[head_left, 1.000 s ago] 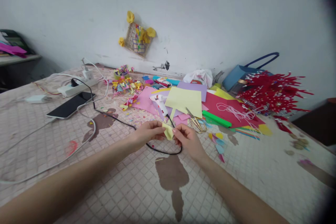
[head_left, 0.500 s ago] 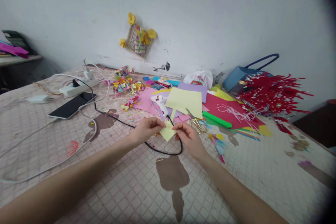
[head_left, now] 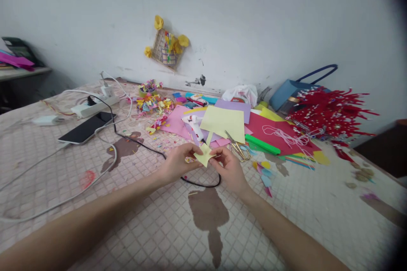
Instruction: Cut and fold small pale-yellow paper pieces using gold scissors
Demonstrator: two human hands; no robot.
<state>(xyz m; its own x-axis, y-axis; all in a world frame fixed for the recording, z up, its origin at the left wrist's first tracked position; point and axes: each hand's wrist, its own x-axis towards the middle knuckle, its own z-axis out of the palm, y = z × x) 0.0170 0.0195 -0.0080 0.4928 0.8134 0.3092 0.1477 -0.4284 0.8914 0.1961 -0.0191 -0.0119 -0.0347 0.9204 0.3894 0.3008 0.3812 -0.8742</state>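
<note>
A small piece of pale yellow paper (head_left: 205, 156) is pinched between my two hands, its surface bent rather than flat. My left hand (head_left: 180, 162) is closed on its left edge, and my right hand (head_left: 229, 169) is closed on the right edge. Just beyond them lies a white glue gun (head_left: 194, 127), its black cord looping on the table around my hands. Gold-handled scissors (head_left: 238, 147) rest to the right of my right hand, partly over a larger pale yellow sheet (head_left: 224, 122).
A red sheet (head_left: 263, 132), a green stick-like object (head_left: 263, 145) and white string (head_left: 288, 136) lie to the right. Paper scraps (head_left: 152, 103) pile up at the back. On the left are a tablet (head_left: 87, 128), a power strip (head_left: 92, 106) and loose cables.
The small yellow paper has been bent from a flatter shape, its sides curling. My fingers have shifted around its edges, the left hand slightly rightward.
</note>
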